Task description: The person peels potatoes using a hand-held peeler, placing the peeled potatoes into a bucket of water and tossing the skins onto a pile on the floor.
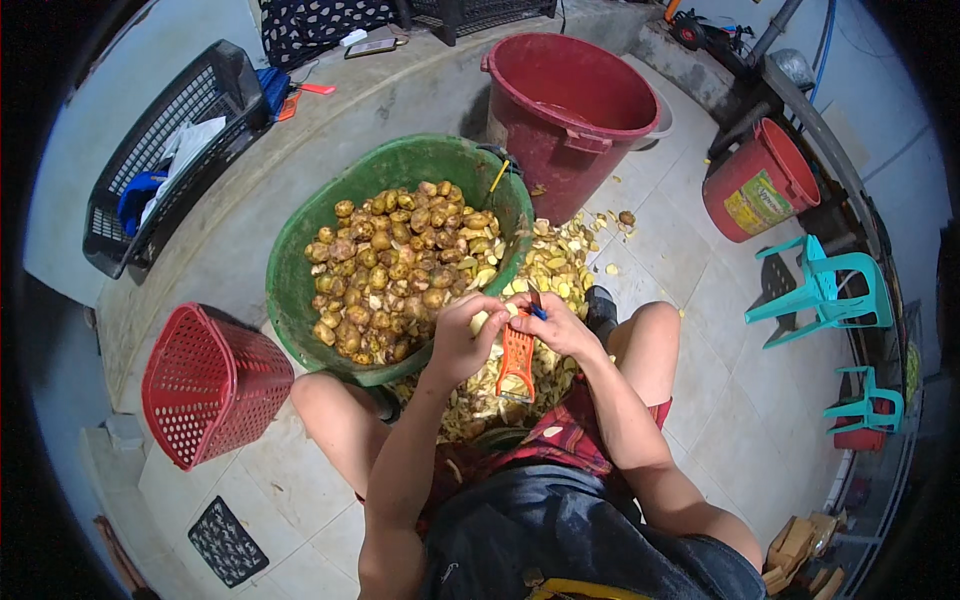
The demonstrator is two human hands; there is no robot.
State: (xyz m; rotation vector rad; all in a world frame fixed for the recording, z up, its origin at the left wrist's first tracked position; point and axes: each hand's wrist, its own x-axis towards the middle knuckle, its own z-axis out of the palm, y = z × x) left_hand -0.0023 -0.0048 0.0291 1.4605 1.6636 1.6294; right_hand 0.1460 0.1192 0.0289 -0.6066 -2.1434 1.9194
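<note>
My left hand (462, 325) holds a pale peeled potato (481, 321) at the top of an orange slotted peeler (517, 362). My right hand (558, 326) grips the peeler and a blue-handled knife (538, 308), its blade pointing up. Both hands are close together, just right of a green tub (298, 262) full of brown potatoes (392, 262). Peels and pale slices (558, 270) are heaped on the floor beside the tub and between my legs.
A red perforated basket (205, 390) stands left; a black crate (118, 235) is on the ledge (240, 170). A large red bin (560, 95) is behind the tub. A red bucket (730, 210), teal chairs (850, 280) and cardboard (795, 545) are at right.
</note>
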